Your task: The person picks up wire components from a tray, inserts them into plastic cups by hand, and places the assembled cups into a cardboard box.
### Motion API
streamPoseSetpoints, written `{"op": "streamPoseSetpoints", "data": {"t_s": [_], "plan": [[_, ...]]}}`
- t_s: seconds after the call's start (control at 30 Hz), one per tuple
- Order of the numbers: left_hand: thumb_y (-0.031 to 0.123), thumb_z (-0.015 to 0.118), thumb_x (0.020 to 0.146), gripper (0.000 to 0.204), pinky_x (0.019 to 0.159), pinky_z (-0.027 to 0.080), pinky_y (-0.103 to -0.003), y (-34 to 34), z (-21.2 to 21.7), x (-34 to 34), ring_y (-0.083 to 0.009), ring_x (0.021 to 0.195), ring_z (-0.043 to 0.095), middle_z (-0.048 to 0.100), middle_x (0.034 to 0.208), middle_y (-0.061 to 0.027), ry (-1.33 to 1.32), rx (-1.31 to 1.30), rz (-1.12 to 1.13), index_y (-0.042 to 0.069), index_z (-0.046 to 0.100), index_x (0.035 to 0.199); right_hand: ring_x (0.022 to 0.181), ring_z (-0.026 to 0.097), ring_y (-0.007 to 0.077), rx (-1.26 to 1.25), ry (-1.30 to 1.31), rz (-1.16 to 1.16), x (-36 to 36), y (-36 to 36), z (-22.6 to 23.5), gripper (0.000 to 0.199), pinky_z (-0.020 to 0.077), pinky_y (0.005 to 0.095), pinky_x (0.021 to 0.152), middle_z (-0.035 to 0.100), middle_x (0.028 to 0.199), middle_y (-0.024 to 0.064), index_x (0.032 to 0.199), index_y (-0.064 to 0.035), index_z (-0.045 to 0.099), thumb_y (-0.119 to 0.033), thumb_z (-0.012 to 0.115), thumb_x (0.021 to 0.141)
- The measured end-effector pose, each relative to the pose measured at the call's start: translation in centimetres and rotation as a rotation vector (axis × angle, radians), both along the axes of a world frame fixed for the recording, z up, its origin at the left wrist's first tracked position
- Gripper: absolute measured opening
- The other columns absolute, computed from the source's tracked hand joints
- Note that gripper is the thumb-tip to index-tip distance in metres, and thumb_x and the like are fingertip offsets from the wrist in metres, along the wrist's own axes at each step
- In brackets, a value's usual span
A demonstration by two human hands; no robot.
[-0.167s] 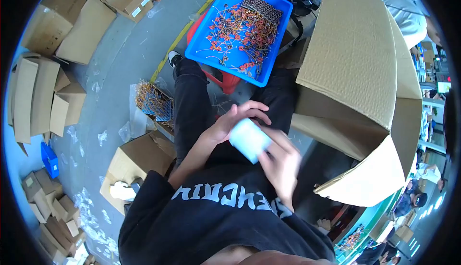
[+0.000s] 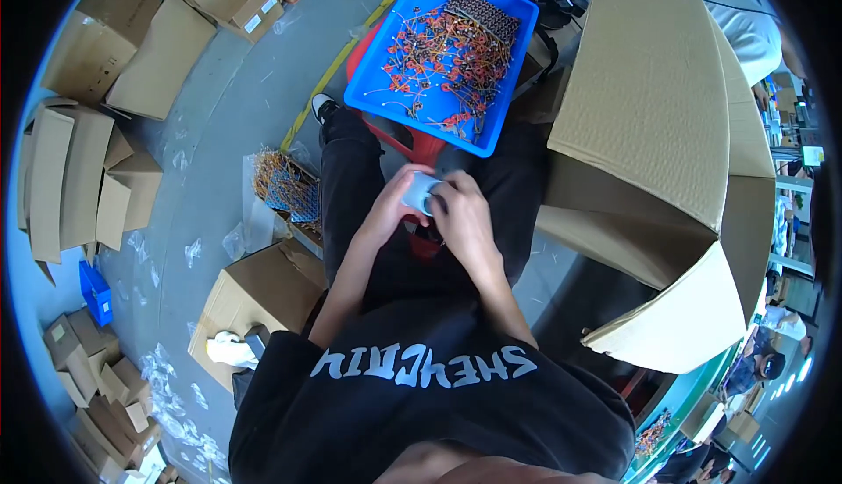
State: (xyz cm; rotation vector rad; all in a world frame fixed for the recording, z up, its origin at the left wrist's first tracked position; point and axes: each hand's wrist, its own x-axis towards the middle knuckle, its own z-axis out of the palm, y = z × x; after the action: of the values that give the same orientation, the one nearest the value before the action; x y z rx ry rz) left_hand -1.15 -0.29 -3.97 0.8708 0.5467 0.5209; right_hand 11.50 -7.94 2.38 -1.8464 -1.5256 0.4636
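Between my hands, over my lap, is a short pale blue-white cylinder (image 2: 419, 191), perhaps a roll; its exact kind I cannot make out. My left hand (image 2: 390, 206) wraps round its left side. The bent fingers of my right hand (image 2: 466, 218) grip its right end and hide part of it. Just beyond my hands, a blue tray (image 2: 375, 96) rests on a red stool (image 2: 426, 148). Inside lie many small orange-red parts with thin wire leads (image 2: 438, 54), some in a dense dark bundle at the far right.
A large open cardboard box (image 2: 645, 89) stands close on my right. Left of my leg are a smaller box (image 2: 267, 295) and a bundle of wired parts (image 2: 285, 188). More cartons (image 2: 96, 177) and plastic scraps lie on the floor at left. Other people are at the far right.
Both hands have moved away from my body toward the tray, carrying the pale cylinder. It has turned, and my right fingers now close over its end.
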Motion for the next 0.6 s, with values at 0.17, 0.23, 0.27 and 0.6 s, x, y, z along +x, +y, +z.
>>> {"op": "streamPoseSetpoints", "data": {"t_s": [0.17, 0.23, 0.27, 0.6], "plan": [[0.041, 0.050, 0.096, 0.040, 0.053, 0.046, -0.023, 1.5, -3.1, -2.3, -0.0149, 0.075, 0.061, 0.059, 0.096, -0.0078, 0.114, -0.097, 0.338, 0.006, 0.049, 0.115, 0.087, 0.060, 0.0377, 0.160, 0.069, 0.020, 2.4, 7.9, -2.2, 0.007, 0.0488, 0.0442, 0.074, 0.059, 0.095, 0.0174, 0.085, -0.0017, 0.064, -0.004, 0.063, 0.078], [0.040, 0.049, 0.096, 0.039, 0.054, 0.046, -0.024, 1.6, -3.6, -2.8, -0.0145, 0.074, 0.061, 0.059, 0.095, -0.0072, 0.136, -0.097, 0.376, 0.006, 0.050, 0.114, 0.084, 0.062, 0.0359, 0.084, -0.012, -0.057, 3.9, 11.8, -4.0, 0.011, 0.0495, 0.0421, 0.073, 0.062, 0.092, 0.0170, 0.089, -0.0038, 0.066, -0.006, 0.065, 0.077], [0.039, 0.048, 0.096, 0.037, 0.055, 0.047, -0.025, 1.6, -3.8, -2.8, -0.0141, 0.073, 0.060, 0.060, 0.094, -0.0066, 0.154, -0.100, 0.396, 0.006, 0.051, 0.113, 0.082, 0.063, 0.0336, 0.008, -0.041, -0.026, 4.8, 13.6, -5.7, 0.015, 0.0501, 0.0399, 0.074, 0.064, 0.090, 0.0166, 0.092, -0.0047, 0.067, -0.007, 0.067, 0.077], [0.044, 0.045, 0.096, 0.042, 0.056, 0.045, -0.026, 1.8, -4.5, -1.3, -0.0143, 0.074, 0.058, 0.059, 0.091, -0.0061, 0.289, 0.040, 0.270, 0.006, 0.053, 0.112, 0.079, 0.066, 0.0216, -0.301, 0.133, -0.010, 6.4, 18.6, -12.2, 0.010, 0.0501, 0.0317, 0.072, 0.069, 0.087, 0.0134, 0.076, -0.0065, 0.072, -0.015, 0.075, 0.073]]}}
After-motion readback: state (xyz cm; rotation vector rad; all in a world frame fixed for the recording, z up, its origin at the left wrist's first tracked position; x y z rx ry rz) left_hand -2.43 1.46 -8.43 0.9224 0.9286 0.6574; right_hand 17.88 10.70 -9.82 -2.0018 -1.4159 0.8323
